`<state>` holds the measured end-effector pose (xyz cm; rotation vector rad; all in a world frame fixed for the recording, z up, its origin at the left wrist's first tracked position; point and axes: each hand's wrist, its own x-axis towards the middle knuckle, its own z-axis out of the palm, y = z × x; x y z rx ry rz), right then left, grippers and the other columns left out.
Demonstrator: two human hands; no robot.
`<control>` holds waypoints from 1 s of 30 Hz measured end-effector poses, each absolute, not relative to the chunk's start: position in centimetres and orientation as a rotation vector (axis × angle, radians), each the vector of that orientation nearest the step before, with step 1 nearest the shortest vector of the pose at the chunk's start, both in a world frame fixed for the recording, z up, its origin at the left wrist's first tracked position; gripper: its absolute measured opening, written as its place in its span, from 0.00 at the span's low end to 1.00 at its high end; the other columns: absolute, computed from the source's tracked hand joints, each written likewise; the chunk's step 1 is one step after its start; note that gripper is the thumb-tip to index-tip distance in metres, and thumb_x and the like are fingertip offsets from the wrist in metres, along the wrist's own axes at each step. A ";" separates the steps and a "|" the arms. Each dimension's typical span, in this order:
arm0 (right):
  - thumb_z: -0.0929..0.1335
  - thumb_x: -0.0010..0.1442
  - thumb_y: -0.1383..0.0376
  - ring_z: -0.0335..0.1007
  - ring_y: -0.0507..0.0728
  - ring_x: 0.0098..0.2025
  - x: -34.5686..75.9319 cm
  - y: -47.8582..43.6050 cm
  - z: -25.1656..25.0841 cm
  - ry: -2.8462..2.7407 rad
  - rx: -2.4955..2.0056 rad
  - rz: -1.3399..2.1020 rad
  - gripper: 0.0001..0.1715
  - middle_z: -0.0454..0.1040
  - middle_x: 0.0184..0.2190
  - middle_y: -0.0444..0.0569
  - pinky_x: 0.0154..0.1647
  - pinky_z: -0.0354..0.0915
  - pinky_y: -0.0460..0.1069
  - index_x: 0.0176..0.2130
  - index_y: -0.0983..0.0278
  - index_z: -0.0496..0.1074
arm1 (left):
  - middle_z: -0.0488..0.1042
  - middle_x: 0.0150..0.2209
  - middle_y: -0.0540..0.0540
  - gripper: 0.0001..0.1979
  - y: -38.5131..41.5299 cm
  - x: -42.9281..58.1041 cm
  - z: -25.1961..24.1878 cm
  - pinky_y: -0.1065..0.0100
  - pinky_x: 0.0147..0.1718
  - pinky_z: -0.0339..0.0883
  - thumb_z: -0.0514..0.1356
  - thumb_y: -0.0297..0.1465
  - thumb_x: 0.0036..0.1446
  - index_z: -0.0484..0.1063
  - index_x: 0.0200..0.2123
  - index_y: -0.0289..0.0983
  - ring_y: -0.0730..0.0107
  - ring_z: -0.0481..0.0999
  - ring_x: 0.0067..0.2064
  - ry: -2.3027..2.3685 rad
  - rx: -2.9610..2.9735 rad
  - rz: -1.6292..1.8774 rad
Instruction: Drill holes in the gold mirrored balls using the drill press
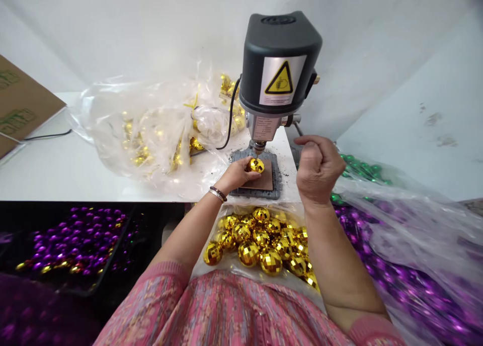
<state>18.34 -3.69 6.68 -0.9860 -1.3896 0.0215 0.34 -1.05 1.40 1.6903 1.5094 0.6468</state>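
Two hands were logged at a bench drill press (277, 64). Left to right: purple bead strands (79, 240) lay in a dark tray; a clear plastic bag (151, 135) sat on the white table (56, 180). The left hand's (236, 176) fingers (241, 167) curled close together, pinching a gold mirrored ball (256, 165) above a brown pad (264, 182), the drill bit (257, 152) at its top. More gold balls (260, 235) lay bagged below. The right hand (319, 170) was a raised fist, fingers pressed together, holding nothing visible. Purple beads (407, 280) lay far right.

A shiny gold mirror-faceted ball ornament (256, 165) rests on a brown pad (263, 181), directly under the steel drill bit (257, 154)
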 end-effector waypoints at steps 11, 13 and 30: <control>0.59 0.65 0.66 0.61 0.44 0.25 17.8 -1.5 12.2 -1.198 -0.980 0.257 0.21 0.64 0.20 0.42 0.31 0.59 0.44 0.27 0.68 0.75 | 0.81 0.41 0.47 0.21 -1.3 0.2 1.3 0.71 0.39 0.69 0.69 0.34 0.52 0.76 0.49 0.33 0.69 0.76 0.39 1.504 1.639 0.714; 0.59 0.65 0.68 0.59 0.43 0.24 17.7 -0.8 13.9 -1.182 -1.017 0.347 0.21 0.64 0.20 0.41 0.32 0.58 0.43 0.25 0.69 0.72 | 0.81 0.41 0.46 0.23 -2.1 -0.6 1.6 0.71 0.38 0.68 0.68 0.37 0.53 0.76 0.50 0.32 0.69 0.76 0.39 1.544 1.639 0.707; 0.56 0.67 0.70 0.54 0.40 0.19 18.0 -0.3 13.0 -1.211 -1.010 0.276 0.26 0.66 0.19 0.40 0.25 0.50 0.44 0.22 0.68 0.71 | 0.73 0.59 0.28 0.44 -21.1 -10.9 -4.6 0.54 0.55 0.70 0.72 0.43 0.50 0.63 0.66 0.32 0.45 0.75 0.60 2.079 1.687 0.331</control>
